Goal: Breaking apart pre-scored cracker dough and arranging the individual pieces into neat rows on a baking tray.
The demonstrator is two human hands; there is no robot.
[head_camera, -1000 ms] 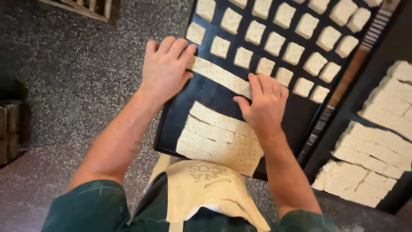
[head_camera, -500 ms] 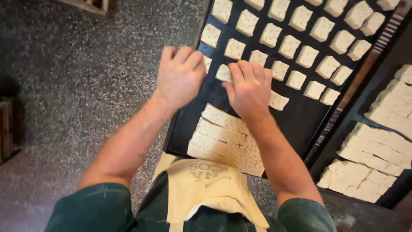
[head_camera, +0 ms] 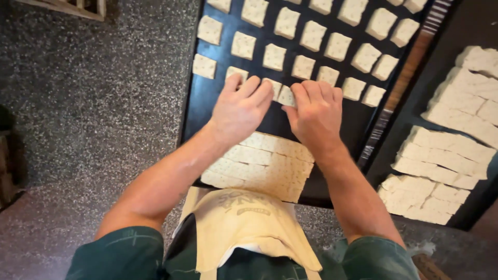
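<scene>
A black baking tray [head_camera: 199, 111] lies in front of me, lined with rows of pale square dough pieces [head_camera: 273, 56]. My left hand [head_camera: 239, 108] and my right hand [head_camera: 316, 113] rest side by side, palms down, on the tray's middle. Their fingertips press on small dough squares [head_camera: 284, 95] in the nearest row. Just below my wrists lies an uncut slab of scored dough strips [head_camera: 259, 167] at the tray's near end. Whether a finger pinches a piece is hidden by the hands.
A second dark tray on the right holds larger slabs of scored dough [head_camera: 438, 163]. A speckled stone floor [head_camera: 93, 103] lies to the left, with a wooden crate [head_camera: 78, 6] at the top left. I wear a cream apron [head_camera: 244, 220].
Both hands have moved up the tray from the dough slab to the nearest row of squares, and have come closer together. More separate squares now lie in that row.
</scene>
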